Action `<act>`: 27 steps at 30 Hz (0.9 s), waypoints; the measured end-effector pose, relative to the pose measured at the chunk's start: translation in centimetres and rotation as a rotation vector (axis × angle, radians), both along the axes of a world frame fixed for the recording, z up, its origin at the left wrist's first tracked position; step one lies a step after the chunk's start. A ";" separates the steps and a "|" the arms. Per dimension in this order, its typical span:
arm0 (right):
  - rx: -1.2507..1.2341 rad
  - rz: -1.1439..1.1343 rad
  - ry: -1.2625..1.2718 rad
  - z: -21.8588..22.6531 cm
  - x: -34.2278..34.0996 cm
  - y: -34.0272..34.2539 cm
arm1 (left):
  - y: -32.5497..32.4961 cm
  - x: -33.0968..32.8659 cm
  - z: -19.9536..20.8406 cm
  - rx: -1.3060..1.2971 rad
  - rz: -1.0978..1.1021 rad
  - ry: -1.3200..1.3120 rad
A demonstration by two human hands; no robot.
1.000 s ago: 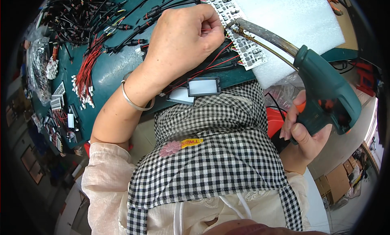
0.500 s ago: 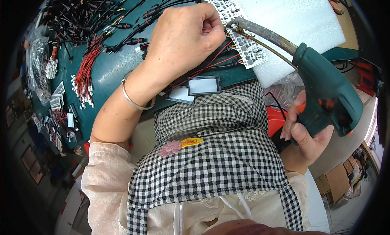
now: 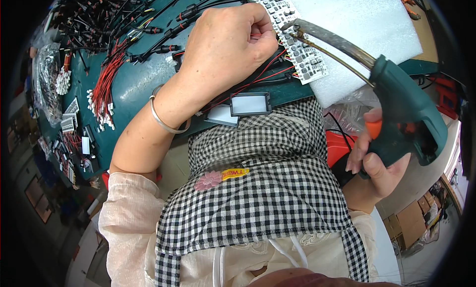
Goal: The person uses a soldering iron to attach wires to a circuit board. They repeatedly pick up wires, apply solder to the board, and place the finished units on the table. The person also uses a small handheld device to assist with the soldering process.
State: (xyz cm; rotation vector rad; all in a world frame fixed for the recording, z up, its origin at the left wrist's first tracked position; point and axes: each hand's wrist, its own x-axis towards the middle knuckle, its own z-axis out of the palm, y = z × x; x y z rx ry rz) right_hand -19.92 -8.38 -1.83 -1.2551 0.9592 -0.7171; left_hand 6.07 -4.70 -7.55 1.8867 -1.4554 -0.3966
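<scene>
My left hand [image 3: 225, 44] is closed in a pinch at the left edge of a white circuit board strip [image 3: 306, 61]. A thin red wire [image 3: 255, 36] shows between its curled fingers; the fingertips are partly hidden. In my right hand [image 3: 381, 174] is a dark green soldering gun [image 3: 409, 101], gripped by its handle, with an orange trigger [image 3: 373, 129]. Its long metal barrel and thin feed tube reach left, and the tip hangs over the board near my left fingers. Whether the tip touches the board, I cannot tell. Red and black wires [image 3: 270, 78] run beside the strip.
Under the board lies a white foam sheet [image 3: 357, 29]. Two small dark-framed rectangular cases [image 3: 250, 104] rest at the green table's near edge. Farther left are red wires with white connectors [image 3: 113, 61], a heap of black cables [image 3: 94, 19] and a clear plastic bag [image 3: 47, 84].
The soldering gun has moved a little to the right, its tip drawing away from my left fingers. More of the orange trigger shows. My left hand has shifted very slightly right.
</scene>
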 end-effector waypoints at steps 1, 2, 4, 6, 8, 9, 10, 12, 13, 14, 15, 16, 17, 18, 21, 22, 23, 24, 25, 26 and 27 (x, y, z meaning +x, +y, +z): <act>0.001 -0.015 0.011 -0.1 0.4 0.1 | 0.1 0.0 -0.1 -0.002 0.004 -0.006; 0.002 -0.029 0.021 -0.1 0.7 0.3 | 0.2 -0.1 -0.1 -0.004 0.008 -0.013; -0.010 -0.023 0.020 -0.2 0.8 0.2 | 0.2 -0.1 0.0 -0.002 0.007 -0.006; -0.014 -0.017 0.028 -0.1 0.8 0.3 | 0.2 -0.1 0.0 -0.005 0.002 -0.005; -0.017 -0.020 0.046 0.1 0.8 0.3 | 0.0 0.0 0.1 -0.011 -0.011 -0.008; -0.021 -0.016 0.051 0.1 0.8 0.3 | 0.1 0.0 0.0 -0.013 -0.007 -0.010; -0.029 -0.017 0.056 0.2 0.9 0.3 | 0.1 0.0 0.0 -0.014 -0.004 -0.013; -0.023 -0.002 0.022 0.2 0.8 0.2 | 0.1 -0.1 0.0 -0.014 0.002 -0.008; -0.008 0.013 -0.018 0.1 0.3 0.0 | 0.2 -0.1 0.0 -0.013 0.005 -0.001; 0.004 0.042 -0.052 0.1 -0.2 -0.3 | 0.2 -0.1 0.1 -0.012 0.008 0.006; 0.017 0.072 -0.087 0.0 -0.6 -0.7 | 0.2 -0.1 0.0 -0.016 0.008 -0.002; 0.026 0.116 -0.115 0.1 -0.8 -1.3 | 0.2 -0.1 0.0 -0.019 0.007 -0.010; 0.035 0.160 -0.144 0.1 -0.9 -1.6 | 0.2 -0.1 -0.1 -0.022 0.007 -0.018; 0.016 0.130 -0.162 0.0 -0.8 -1.5 | 0.1 -0.1 -0.1 -0.015 0.004 -0.022; 0.013 0.129 -0.162 -0.1 -1.0 -1.6 | 0.0 0.0 0.0 0.017 -0.001 -0.016; 0.013 0.127 -0.167 -0.2 -1.0 -1.5 | 0.0 0.0 -0.1 0.033 0.000 -0.003; 0.012 0.126 -0.172 -0.3 -1.1 -1.4 | 0.0 0.0 -0.1 0.049 0.001 0.010; 0.011 0.127 -0.179 -0.4 -1.1 -1.4 | 0.1 0.0 -0.1 0.056 -0.004 0.004; 0.020 0.140 -0.182 -0.5 -1.2 -1.5 | 0.2 0.0 -0.2 0.062 -0.009 -0.003; 0.029 0.154 -0.185 -0.5 -1.3 -1.6 | 0.3 0.1 -0.2 0.068 -0.013 -0.009; 0.035 0.162 -0.186 -0.5 -1.4 -1.6 | 0.3 0.0 -0.2 0.071 -0.013 -0.009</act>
